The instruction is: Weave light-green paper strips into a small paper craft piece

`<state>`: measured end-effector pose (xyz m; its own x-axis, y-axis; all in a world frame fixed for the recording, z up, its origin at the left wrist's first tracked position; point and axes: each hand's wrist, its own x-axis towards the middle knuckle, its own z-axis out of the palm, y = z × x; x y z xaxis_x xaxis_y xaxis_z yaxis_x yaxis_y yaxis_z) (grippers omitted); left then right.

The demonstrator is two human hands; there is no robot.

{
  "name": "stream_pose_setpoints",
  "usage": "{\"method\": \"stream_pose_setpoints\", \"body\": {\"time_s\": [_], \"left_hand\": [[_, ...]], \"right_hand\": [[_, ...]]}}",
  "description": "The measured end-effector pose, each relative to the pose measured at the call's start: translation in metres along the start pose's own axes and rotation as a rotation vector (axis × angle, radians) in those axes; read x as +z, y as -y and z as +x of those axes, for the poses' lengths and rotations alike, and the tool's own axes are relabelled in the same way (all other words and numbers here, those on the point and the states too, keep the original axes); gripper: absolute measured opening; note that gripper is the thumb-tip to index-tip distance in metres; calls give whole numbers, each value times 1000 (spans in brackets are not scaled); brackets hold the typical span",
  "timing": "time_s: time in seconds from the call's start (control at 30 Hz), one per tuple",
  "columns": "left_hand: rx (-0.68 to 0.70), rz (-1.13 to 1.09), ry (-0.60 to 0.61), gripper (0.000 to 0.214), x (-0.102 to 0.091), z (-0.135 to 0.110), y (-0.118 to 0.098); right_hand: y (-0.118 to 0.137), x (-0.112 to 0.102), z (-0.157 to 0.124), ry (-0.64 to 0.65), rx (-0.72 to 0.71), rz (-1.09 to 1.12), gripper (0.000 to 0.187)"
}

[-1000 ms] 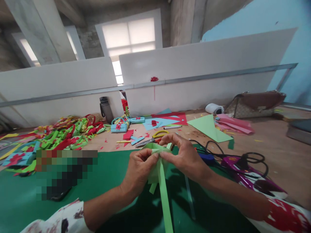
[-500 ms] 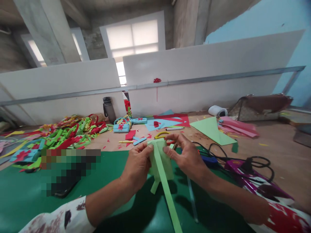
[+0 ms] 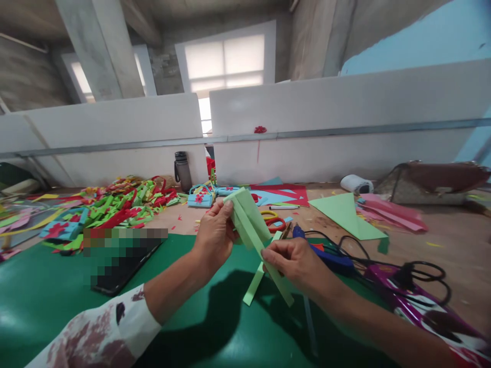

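My left hand (image 3: 215,235) pinches the upper left edge of a light green folded piece (image 3: 255,212), flat and pouch-like, in felt or paper. It is held tilted above the green mat (image 3: 184,306). A long light green strip (image 3: 249,230) runs down across its front from the top edge. Lower down, my right hand (image 3: 291,258) has thumb and fingers closed on this strip, and its free end hangs below them. Another light green strip end (image 3: 253,286) shows beneath the piece. Just beyond my right hand lie scissors (image 3: 276,224) with red handles and a blue glue gun (image 3: 333,259).
A dark phone (image 3: 126,263), partly blurred out, lies left on the mat. Green and red scraps (image 3: 118,204) are heaped behind it, near small blue flowered bags (image 3: 201,198). A grey bottle (image 3: 183,173) stands at the back. Cables and a purple power strip (image 3: 414,296) lie right.
My right hand has moved down from the piece's top edge and now grips the strip. The piece is raised and tilted. The view has turned slightly left.
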<state>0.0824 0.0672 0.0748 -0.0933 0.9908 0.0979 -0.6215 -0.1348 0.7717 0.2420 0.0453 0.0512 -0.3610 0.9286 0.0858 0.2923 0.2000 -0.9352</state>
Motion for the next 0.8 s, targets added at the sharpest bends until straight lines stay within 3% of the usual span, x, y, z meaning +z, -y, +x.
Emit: {"method": "stream_pose_setpoints", "body": {"time_s": [0.27, 0.8], "left_hand": [[21, -51, -55, 5, 4, 1, -3], [25, -81, -53, 3, 13, -3, -2]], "right_hand": [[-8, 7, 4, -8, 85, 175, 28], [-9, 12, 4, -25, 41, 414, 25]]}}
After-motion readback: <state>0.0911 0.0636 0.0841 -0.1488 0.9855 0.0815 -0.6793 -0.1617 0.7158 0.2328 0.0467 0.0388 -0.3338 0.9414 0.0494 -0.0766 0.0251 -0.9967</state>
